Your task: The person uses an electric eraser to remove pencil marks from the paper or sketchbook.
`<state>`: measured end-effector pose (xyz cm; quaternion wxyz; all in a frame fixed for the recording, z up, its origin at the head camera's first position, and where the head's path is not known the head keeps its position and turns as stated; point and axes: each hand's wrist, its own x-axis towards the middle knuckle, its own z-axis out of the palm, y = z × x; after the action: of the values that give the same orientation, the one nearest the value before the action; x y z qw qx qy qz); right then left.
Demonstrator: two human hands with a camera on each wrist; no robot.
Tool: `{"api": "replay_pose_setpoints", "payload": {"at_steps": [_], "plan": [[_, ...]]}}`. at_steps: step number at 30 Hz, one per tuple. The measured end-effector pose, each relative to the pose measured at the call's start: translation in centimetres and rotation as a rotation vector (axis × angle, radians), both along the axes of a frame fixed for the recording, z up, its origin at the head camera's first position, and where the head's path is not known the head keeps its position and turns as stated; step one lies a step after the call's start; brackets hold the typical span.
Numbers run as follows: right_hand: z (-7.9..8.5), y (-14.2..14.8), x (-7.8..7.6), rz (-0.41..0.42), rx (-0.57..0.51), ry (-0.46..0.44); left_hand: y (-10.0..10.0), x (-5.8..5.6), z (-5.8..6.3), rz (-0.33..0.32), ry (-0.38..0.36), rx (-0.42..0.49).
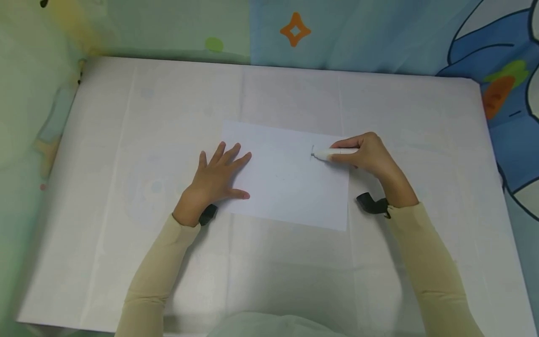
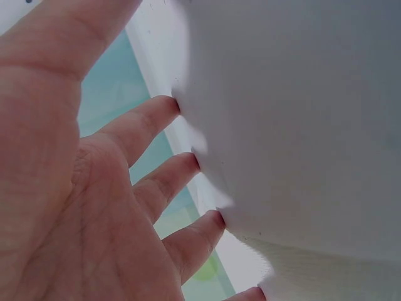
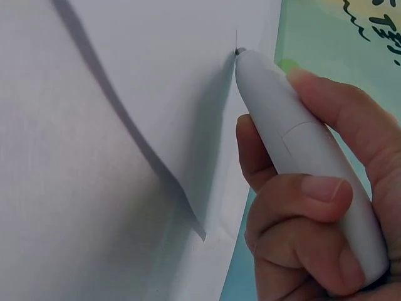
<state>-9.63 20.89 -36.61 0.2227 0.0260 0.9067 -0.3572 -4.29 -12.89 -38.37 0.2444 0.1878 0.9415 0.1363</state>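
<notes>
A white sheet of paper [image 1: 286, 187] lies slightly turned on the table. My right hand [image 1: 368, 154] pinches a thick white electric eraser [image 3: 313, 150], shaped like a fat pen. Its small grey tip meets the paper at a thin pencil line [image 1: 312, 149] near the sheet's upper right. In the right wrist view, the thumb and curled fingers wrap the barrel. My left hand [image 1: 216, 175] is spread over the sheet's left edge, and its fingertips [image 2: 210, 219] touch the surface in the left wrist view.
A white cloth with fold creases covers the table [image 1: 168, 103]. Printed curtains [image 1: 177, 28] hang along the back and sides. A black wrist strap piece [image 1: 372, 204] juts out beside the right wrist, and another [image 1: 208, 214] by the left. Faint specks dot the paper's middle.
</notes>
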Motion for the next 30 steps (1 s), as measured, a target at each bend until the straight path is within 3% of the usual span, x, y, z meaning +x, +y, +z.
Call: {"api": "replay_pose_setpoints", "payload": {"at_steps": [7, 18, 30], "plan": [[0.3, 0.0, 0.0, 0.023, 0.003, -0.060, 0.0, 0.0, 0.1, -0.001, -0.004, -0.007], [0.1, 0.3, -0.7, 0.010, 0.006, 0.003, 0.0, 0.0, 0.1, -0.008, -0.001, -0.006], [0.1, 0.5, -1.2, -0.015, -0.002, 0.001, 0.0, 0.2, -0.1, -0.014, 0.009, -0.010]]}}
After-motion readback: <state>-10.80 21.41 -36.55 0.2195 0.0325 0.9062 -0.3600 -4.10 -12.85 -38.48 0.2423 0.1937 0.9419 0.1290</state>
